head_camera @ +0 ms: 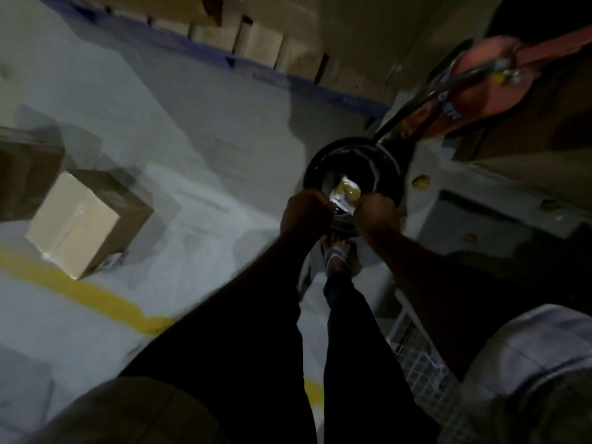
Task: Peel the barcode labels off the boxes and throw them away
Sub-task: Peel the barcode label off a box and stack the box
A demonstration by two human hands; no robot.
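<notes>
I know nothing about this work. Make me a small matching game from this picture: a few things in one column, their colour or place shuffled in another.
Things:
1. bin
2. cardboard box
3. floor stripe
4. left hand and right hand

Descriptions:
A. yellow
B. black and round
C. close together above the round opening
D. pale brown, standing on the floor at the left

Pairs: 1-B, 2-D, 3-A, 4-C
</notes>
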